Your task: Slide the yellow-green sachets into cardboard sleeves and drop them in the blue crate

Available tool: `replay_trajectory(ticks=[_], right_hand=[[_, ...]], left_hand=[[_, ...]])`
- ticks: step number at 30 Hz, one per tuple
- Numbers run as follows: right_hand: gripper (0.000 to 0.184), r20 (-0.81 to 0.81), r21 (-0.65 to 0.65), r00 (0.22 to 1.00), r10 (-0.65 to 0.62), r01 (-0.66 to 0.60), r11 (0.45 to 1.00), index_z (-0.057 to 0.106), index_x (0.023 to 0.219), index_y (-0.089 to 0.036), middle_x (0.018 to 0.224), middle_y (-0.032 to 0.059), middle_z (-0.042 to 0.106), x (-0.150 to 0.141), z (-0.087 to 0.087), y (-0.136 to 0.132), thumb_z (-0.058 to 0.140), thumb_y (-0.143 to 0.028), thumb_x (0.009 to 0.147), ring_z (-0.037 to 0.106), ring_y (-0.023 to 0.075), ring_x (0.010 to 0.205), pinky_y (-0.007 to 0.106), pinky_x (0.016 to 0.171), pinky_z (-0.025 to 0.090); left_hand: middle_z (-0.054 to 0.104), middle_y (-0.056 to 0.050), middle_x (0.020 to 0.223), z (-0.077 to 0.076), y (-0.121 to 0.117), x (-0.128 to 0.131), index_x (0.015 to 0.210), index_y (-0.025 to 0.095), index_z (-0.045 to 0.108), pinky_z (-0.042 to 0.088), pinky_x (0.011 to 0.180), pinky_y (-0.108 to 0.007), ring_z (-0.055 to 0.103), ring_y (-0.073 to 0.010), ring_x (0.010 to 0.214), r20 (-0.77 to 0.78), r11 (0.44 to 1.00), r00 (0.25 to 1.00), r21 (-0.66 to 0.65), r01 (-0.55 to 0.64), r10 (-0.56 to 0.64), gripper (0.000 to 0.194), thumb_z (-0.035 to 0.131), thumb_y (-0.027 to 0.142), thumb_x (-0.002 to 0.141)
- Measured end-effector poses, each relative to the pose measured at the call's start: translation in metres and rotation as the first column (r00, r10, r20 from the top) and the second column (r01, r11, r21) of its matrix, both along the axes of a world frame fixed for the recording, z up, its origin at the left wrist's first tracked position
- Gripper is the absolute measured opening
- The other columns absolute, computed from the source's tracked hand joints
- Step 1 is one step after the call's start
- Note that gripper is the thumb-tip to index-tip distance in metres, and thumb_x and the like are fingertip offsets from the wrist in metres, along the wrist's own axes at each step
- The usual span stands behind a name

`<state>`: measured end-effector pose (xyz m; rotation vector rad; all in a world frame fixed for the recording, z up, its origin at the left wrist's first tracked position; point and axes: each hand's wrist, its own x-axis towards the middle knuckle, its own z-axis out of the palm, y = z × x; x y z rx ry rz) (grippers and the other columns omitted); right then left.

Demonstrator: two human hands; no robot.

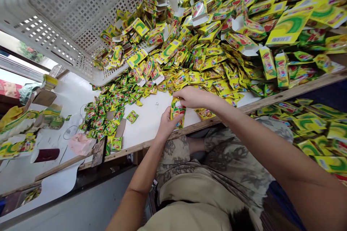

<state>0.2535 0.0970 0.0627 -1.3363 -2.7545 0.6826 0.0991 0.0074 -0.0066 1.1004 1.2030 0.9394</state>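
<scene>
My left hand (166,124) is closed around a small stack of yellow-green sachets (178,113) held upright near the table's front edge. My right hand (193,97) reaches in from the right, its fingers pinched on the top of the same stack. Just beyond both hands lies a large loose heap of the same sachets (206,75) on the white table (151,115).
A tilted white perforated crate (67,18) holds small yellow cartons (141,29). More flat and folded cartons (271,11) pile up at the far right. A second sachet pile (104,119) lies to the left. Cartons (320,133) also lie below the table's wooden edge (284,95).
</scene>
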Motion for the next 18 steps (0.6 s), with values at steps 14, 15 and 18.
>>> replay_trajectory(ticks=[14, 15, 18], right_hand=[[0.023, 0.023, 0.062, 0.997, 0.075, -0.076, 0.995, 0.074, 0.085, -0.021, 0.080, 0.0060, 0.070, -0.010, 0.023, -0.015, 0.054, -0.011, 0.077, 0.059, 0.0176, 0.072, 0.026, 0.056, 0.028], [0.023, 0.041, 0.055, 0.995, 0.093, -0.095, 0.994, 0.074, 0.082, -0.020, 0.079, 0.0060, 0.070, -0.012, 0.026, -0.016, 0.055, -0.010, 0.077, 0.059, 0.0175, 0.071, 0.027, 0.056, 0.028], [0.026, -0.055, 0.006, 0.992, 0.117, -0.117, 0.993, 0.074, 0.087, -0.019, 0.082, 0.0053, 0.072, -0.010, 0.026, -0.017, 0.053, -0.006, 0.077, 0.060, 0.0160, 0.073, 0.025, 0.059, 0.032]], left_hand=[[0.062, -0.001, 0.090, 0.001, -0.008, -0.002, 0.099, 0.019, 0.052, 0.048, 0.076, -0.027, 0.057, -0.0149, 0.082, -0.085, 0.991, 0.996, 0.134, 0.019, -0.008, 0.047, 0.074, 0.049, 0.071], [0.062, -0.002, 0.092, 0.002, -0.008, -0.002, 0.101, 0.019, 0.052, 0.048, 0.077, -0.027, 0.058, -0.0152, 0.083, -0.087, 0.990, 0.996, 0.140, 0.021, -0.008, 0.048, 0.075, 0.049, 0.071], [0.063, -0.003, 0.095, 0.002, -0.009, -0.004, 0.104, 0.019, 0.052, 0.048, 0.080, -0.028, 0.059, -0.0164, 0.086, -0.052, 0.990, 0.999, 0.138, -0.002, 0.009, 0.051, 0.076, 0.048, 0.070]])
